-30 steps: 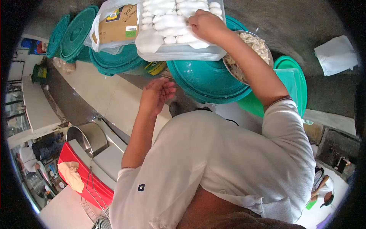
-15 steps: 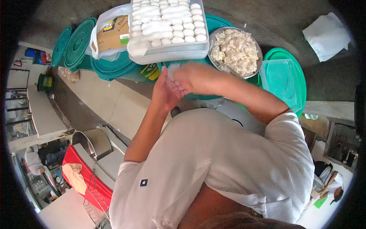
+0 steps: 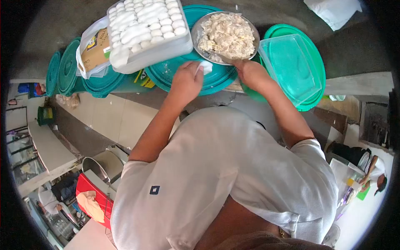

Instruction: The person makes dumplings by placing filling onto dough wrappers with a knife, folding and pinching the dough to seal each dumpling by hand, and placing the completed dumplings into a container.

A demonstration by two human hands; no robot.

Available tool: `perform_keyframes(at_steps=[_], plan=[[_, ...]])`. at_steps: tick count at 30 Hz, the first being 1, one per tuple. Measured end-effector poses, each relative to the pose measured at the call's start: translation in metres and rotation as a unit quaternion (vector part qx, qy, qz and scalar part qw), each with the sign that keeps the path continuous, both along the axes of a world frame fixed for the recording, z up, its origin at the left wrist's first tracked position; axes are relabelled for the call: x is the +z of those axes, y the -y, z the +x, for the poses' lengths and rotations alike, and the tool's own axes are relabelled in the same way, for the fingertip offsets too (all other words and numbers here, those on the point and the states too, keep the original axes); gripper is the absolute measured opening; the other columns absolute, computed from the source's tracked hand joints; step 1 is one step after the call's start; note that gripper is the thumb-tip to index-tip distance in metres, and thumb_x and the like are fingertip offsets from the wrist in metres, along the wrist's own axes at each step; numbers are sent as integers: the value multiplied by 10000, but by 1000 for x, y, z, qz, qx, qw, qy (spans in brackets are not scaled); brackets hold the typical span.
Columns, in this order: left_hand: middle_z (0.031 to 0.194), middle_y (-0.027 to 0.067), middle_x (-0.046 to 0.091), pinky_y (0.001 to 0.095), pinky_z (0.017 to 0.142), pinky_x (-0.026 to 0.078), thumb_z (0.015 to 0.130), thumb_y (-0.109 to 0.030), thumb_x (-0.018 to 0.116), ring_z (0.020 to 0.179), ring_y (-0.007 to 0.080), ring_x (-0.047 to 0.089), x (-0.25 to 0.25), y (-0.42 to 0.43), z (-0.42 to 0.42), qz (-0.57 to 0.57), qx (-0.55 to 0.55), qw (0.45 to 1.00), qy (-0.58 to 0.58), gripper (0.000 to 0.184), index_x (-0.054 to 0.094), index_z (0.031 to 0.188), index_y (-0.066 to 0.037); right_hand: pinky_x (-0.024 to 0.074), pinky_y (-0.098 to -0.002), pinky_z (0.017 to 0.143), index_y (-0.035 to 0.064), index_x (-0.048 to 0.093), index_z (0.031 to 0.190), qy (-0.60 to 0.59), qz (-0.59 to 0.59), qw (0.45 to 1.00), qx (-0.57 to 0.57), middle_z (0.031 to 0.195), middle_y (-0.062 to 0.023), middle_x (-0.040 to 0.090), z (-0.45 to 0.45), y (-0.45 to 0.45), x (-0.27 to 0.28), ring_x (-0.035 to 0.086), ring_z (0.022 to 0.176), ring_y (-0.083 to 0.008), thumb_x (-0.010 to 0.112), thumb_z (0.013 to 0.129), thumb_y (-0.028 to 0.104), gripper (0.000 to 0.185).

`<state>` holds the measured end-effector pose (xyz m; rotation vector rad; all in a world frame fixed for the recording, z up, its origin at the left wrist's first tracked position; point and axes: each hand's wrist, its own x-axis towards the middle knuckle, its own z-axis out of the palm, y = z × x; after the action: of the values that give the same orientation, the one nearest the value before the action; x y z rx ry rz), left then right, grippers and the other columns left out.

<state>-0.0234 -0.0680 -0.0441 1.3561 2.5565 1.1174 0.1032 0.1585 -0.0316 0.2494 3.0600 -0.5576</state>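
Note:
My left hand (image 3: 188, 80) is closed around a small white piece of dough (image 3: 205, 66), which shows between thumb and fingers above a teal lid (image 3: 166, 77). At the near rim of the metal bowl (image 3: 255, 31), my right hand (image 3: 252, 74) grips a thin, flat spatula-like utensil (image 3: 223, 58) whose end reaches into the bowl. A pale, chunky filling (image 3: 227, 35) fills that bowl. Left of it stands a translucent plastic tub (image 3: 160, 50) with rows of round white dough balls (image 3: 166, 28), partly under white patches of flour or dough.
A clear plastic container (image 3: 289, 66) lies on a green lid (image 3: 316, 62) at the right. A bagged cardboard box (image 3: 93, 52) and more teal lids (image 3: 68, 71) stand at the left. White cloth or paper (image 3: 335, 10) lies at the back. A person (image 3: 373, 168) is at far right.
My hands have parted. The right hand has moved right to the bowl and now grips the utensil; the left keeps the dough. The view has shifted, so the tub and bowl appear further left.

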Motion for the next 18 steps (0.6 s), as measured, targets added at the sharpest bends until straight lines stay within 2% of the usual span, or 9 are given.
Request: perform_keyframes(at_steps=[3, 5, 6, 8, 9, 11, 15, 17, 18], plan=[[1030, 216, 681, 395, 874, 493, 989, -247, 523, 978, 348, 657, 4, -7, 0, 62, 43, 997, -29, 328, 647, 1132, 21, 526, -512, 761, 35, 661, 976, 63, 48, 997, 8, 923, -238, 680, 4, 6, 34, 670, 874, -400, 546, 842, 70, 180], [922, 205, 691, 350, 790, 504, 965, -189, 546, 858, 258, 655, 13, -10, -1, 114, 135, 948, 264, 288, 660, 1063, 57, 526, -512, 761, 37, 669, 987, 51, 40, 998, 13, 920, -245, 675, 6, 3, 49, 671, 872, -399, 532, 852, 89, 199], [922, 205, 691, 350, 790, 504, 965, -189, 546, 858, 258, 655, 12, -12, -2, 113, 136, 948, 264, 288, 660, 1063, 57, 526, -512, 761, 37, 669, 987, 50, 39, 998, 14, 920, -245, 675, 5, 1, 48, 671, 872, -399, 532, 852, 89, 199], [908, 119, 695, 295, 726, 488, 967, -183, 552, 816, 165, 625, 5, -14, -4, 208, 190, 853, 438, 287, 658, 1059, 67, 509, -518, 770, 48, 682, 1079, 11, 27, 1000, -11, 906, -268, 662, -4, -7, 44, 643, 844, -433, 537, 899, 130, 245], [908, 119, 695, 295, 726, 488, 967, -183, 552, 816, 165, 625, -3, -15, -7, 208, 191, 854, 438, 287, 658, 1059, 67, 509, -518, 770, 48, 682, 1079, 11, 26, 1000, -11, 906, -268, 662, -9, -11, 37, 643, 844, -433, 537, 899, 130, 245], [921, 58, 689, 289, 701, 487, 974, -194, 550, 810, 136, 614, -20, -15, -11, 243, 212, 786, 527, 297, 657, 1056, 70, 515, -474, 829, 48, 682, 1114, -13, -32, 999, 9, 962, -265, 667, -19, -17, 13, 649, 911, -418, 549, 904, 131, 262], [1012, 135, 689, 324, 797, 508, 961, -197, 564, 897, 188, 651, -13, -14, -6, 198, 223, 829, 473, 332, 631, 1128, 82, 521, -435, 857, 59, 680, 1141, 22, -56, 997, 56, 1006, -246, 673, -24, -21, -2, 654, 946, -404, 561, 903, 128, 274], [945, 225, 688, 421, 757, 507, 961, -189, 525, 851, 368, 652, -31, -11, -14, 79, 179, 963, 186, 287, 650, 1081, 39, 516, -484, 836, 80, 687, 1052, -19, -130, 991, 31, 980, -240, 669, -17, -23, -1, 649, 921, -421, 544, 876, 126, 232], [945, 225, 688, 421, 757, 507, 961, -189, 525, 851, 368, 652, -27, -11, -13, 78, 179, 963, 186, 287, 650, 1081, 39, 516, -484, 836, 80, 687, 1052, -18, -130, 991, 31, 980, -240, 669, -16, -23, 1, 649, 921, -421, 544, 876, 126, 232]])
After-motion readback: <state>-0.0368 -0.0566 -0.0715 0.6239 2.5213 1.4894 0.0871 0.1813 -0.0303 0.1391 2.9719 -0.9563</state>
